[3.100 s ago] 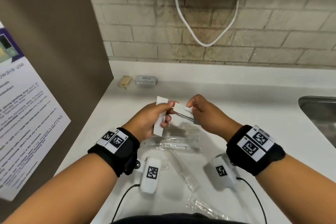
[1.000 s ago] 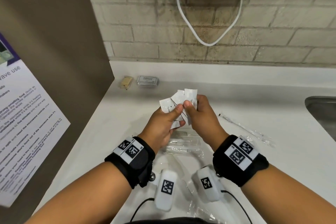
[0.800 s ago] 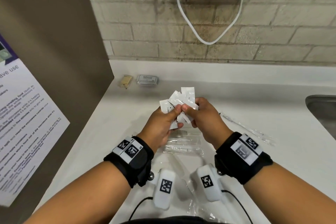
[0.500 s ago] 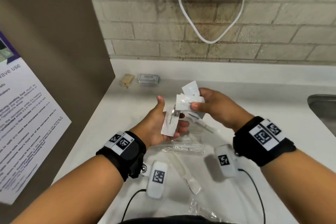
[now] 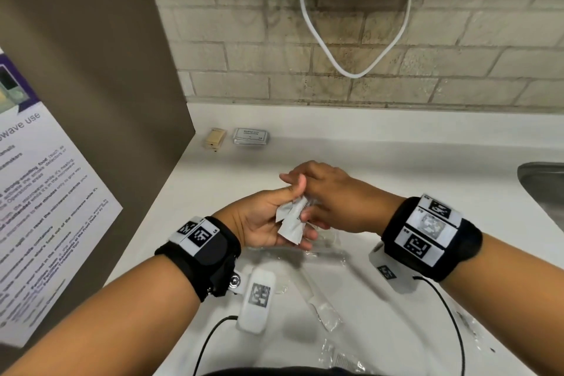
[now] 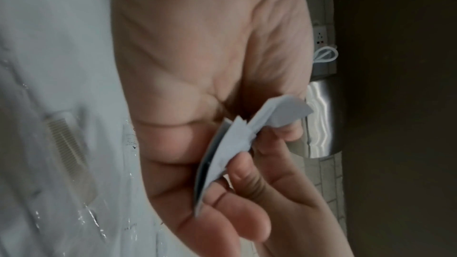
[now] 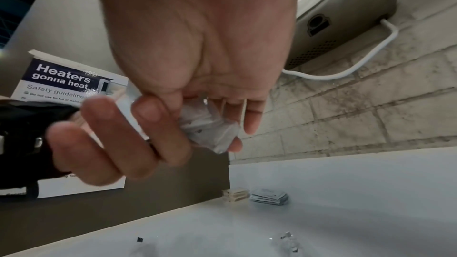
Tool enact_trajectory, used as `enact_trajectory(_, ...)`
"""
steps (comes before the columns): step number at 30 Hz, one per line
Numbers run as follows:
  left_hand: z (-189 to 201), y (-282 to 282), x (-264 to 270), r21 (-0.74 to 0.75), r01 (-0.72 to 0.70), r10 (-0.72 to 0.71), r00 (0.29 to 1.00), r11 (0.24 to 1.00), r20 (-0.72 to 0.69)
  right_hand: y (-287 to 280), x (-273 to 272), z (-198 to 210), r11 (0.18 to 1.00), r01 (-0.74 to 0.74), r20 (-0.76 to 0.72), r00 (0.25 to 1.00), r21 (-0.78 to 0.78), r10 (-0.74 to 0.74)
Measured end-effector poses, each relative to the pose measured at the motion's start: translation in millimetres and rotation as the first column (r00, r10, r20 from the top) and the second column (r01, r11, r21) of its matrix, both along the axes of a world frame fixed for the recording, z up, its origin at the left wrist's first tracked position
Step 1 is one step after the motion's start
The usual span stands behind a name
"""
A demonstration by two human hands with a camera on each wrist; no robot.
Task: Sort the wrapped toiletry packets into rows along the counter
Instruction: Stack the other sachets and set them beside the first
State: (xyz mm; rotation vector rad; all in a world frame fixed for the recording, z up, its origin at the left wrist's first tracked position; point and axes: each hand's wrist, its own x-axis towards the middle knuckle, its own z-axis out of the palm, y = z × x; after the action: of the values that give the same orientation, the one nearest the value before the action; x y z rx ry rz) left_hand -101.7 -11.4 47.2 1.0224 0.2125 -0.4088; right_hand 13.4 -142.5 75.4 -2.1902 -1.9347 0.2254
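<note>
Half a second ago the hands were apart, each with some of the white packets; now they have come together over the middle of the desk [image 5: 396,162]. The left hand [image 5: 265,223] holds a small bundle of white packets [image 5: 291,220], thumb on top and fingers curled beneath. The right hand [image 5: 332,201] reaches in from the other side, its fingers closed round the far end of the same bundle, as the right wrist view shows.

The step in hand looks like squaring the loose packets into one stack before they are laid down. It would go best with a light pinch, edges tapped level, then the stack set beside the grey packets [image 5: 251,136] and the tan block [image 5: 215,138] at the back, so that a row builds along the wall.

How many packets the bundle has cannot be counted; they overlap and both wrist views are blurred. Their print is unreadable. Clear wrapped items [image 5: 317,299] lie on the desk under the forearms, a comb [image 6: 66,144] among them, but glare and the wrist bands hide most of them. The sink [image 5: 543,186] is cut off at the right edge.
</note>
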Motion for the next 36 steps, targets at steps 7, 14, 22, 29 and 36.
enact_trajectory(7,-1,-2,2,-0.132,-0.102,0.106,0.994,0.986,0.022,-15,-6,8,0.998,0.033,-0.391,0.919,-0.046,-0.048)
enact_trajectory(14,-6,-14,4,-0.175,-0.289,0.291,0.957,0.941,-0.015,-12,-7,-12,0.986,0.135,-0.309,0.946,0.101,-0.098)
enact_trajectory(22,-9,-14,-1,-0.235,-0.381,0.395,0.919,0.894,0.014,-6,7,-19,0.798,0.596,-0.861,0.452,0.094,-0.236)
enact_trajectory(29,-15,-13,-5,-0.147,-0.273,0.279,0.96,0.951,0.021,-6,27,-8,0.692,0.709,-0.813,0.479,0.137,-0.33)
enact_trajectory(36,-23,-8,3,-0.224,-0.453,0.445,0.891,0.863,-0.086,-7,29,15,0.917,0.393,-0.635,0.725,0.064,-0.267)
